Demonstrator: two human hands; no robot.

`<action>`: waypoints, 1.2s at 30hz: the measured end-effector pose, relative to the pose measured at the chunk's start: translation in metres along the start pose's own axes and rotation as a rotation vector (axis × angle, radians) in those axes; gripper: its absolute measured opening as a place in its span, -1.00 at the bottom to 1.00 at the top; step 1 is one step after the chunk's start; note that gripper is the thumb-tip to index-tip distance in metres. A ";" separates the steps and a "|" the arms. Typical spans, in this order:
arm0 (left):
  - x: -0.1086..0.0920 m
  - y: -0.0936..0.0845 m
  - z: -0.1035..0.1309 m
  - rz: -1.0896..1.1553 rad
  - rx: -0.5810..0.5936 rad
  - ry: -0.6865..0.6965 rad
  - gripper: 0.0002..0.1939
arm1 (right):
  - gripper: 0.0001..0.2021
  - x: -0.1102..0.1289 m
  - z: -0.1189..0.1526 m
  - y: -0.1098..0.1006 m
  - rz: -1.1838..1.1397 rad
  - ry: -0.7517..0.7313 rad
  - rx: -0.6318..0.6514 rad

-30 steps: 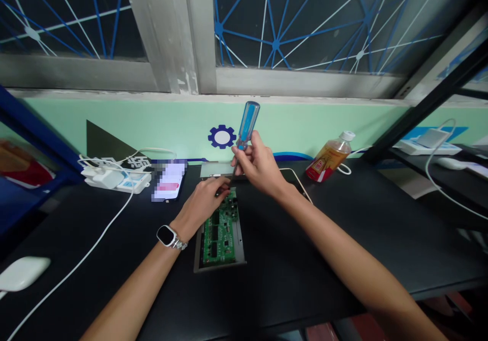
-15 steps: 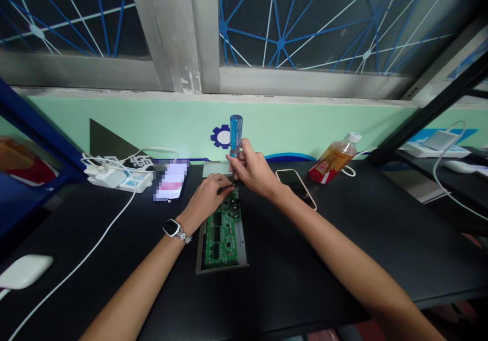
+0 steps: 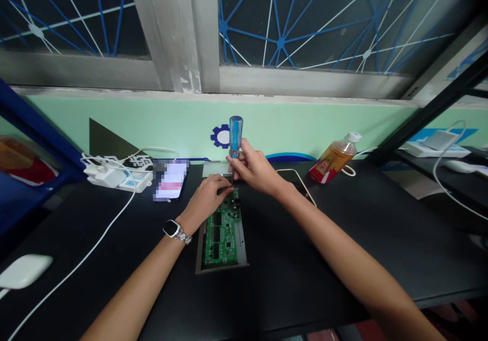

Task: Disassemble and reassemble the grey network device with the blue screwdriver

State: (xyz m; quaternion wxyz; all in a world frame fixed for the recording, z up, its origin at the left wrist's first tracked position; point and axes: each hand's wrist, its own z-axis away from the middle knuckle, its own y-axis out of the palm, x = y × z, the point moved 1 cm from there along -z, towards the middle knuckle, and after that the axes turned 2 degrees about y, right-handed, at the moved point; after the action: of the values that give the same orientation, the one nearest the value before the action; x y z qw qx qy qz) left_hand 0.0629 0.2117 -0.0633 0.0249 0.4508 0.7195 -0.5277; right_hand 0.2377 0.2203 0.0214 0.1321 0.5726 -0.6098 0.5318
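Note:
A green circuit board [image 3: 224, 234] in a grey metal tray [image 3: 242, 244] lies on the black table. My right hand [image 3: 253, 167] is closed around the lower part of a screwdriver [image 3: 236, 133] with a clear blue handle. The screwdriver stands upright, its shaft pointing down at the far end of the board. My left hand [image 3: 209, 194] rests over the board's far left part, thumb and fingers pinched close to the screwdriver's tip. Whatever lies between those fingertips is too small to make out.
Left of the hands lie a lit phone [image 3: 172, 179] and a white power strip [image 3: 118, 177] with cables. A second phone [image 3: 301, 182] lies partly behind my right forearm. Further right is a tilted drink bottle [image 3: 332, 159]. A white device [image 3: 26, 271] sits at the near left.
My right hand and forearm have shifted very slightly, and the screwdriver handle has turned a little. My left hand has hardly moved.

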 end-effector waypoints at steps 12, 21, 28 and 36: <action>-0.017 -0.003 -0.006 0.154 -0.124 -0.083 -0.83 | -0.82 -0.002 -0.001 0.001 0.015 0.002 -0.072; -0.020 -0.001 -0.008 0.430 -0.144 -0.195 -0.83 | -0.75 -0.010 -0.001 -0.002 -0.097 0.135 0.012; -0.013 -0.001 -0.006 0.529 -0.026 -0.157 -0.77 | -0.75 -0.003 0.001 -0.013 -0.247 0.229 0.242; -0.017 -0.003 -0.007 0.440 -0.118 -0.104 -0.76 | -0.89 -0.007 0.001 -0.010 -0.165 0.140 0.105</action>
State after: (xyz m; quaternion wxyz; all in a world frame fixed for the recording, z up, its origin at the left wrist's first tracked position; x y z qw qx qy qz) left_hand 0.0746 0.2066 -0.0491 0.2029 0.5667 0.6313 -0.4890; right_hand 0.2485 0.2260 0.0203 0.1877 0.5885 -0.5211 0.5889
